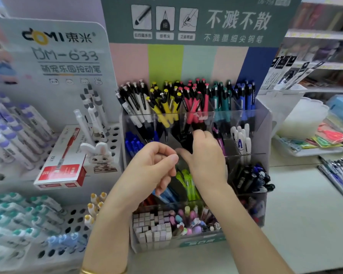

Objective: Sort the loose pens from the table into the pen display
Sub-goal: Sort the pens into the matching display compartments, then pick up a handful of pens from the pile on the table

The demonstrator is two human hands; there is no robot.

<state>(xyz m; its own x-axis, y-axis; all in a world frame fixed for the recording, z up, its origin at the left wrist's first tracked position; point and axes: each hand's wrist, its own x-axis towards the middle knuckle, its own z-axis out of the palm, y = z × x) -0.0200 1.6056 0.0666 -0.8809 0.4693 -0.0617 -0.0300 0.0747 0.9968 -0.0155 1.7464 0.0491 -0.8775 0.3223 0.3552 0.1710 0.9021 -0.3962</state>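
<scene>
Pale counter (305,224) stretches below us in a stationery shop. Nearest us, a gold bangle (99,271) circles our left wrist. Just beyond stands the clear, stepped pen display (264,135), its front tier packed with pastel caps. Our left hand (152,165) hovers over the lower tiers, fingers curled in and thumb pressed to forefinger; we cannot tell whether it holds anything. Touching it, our right hand (204,155) reaches into a middle compartment, fingers wrapped over the tops of a bunch of black pens (186,140). Green pens (186,180) stand in the tier beneath our hands. The loose pens (338,175) lie in a heap on the counter at far right, well apart from both hands. To the left, a red and white box (61,171) rests on a white rack beside a rabbit figure (98,155). Behind, the display's back row (186,99) holds white, yellow, red, teal and blue pens beneath a striped sign (196,22) with Chinese lettering. Blurred shelves (325,36) fill the far right.
</scene>
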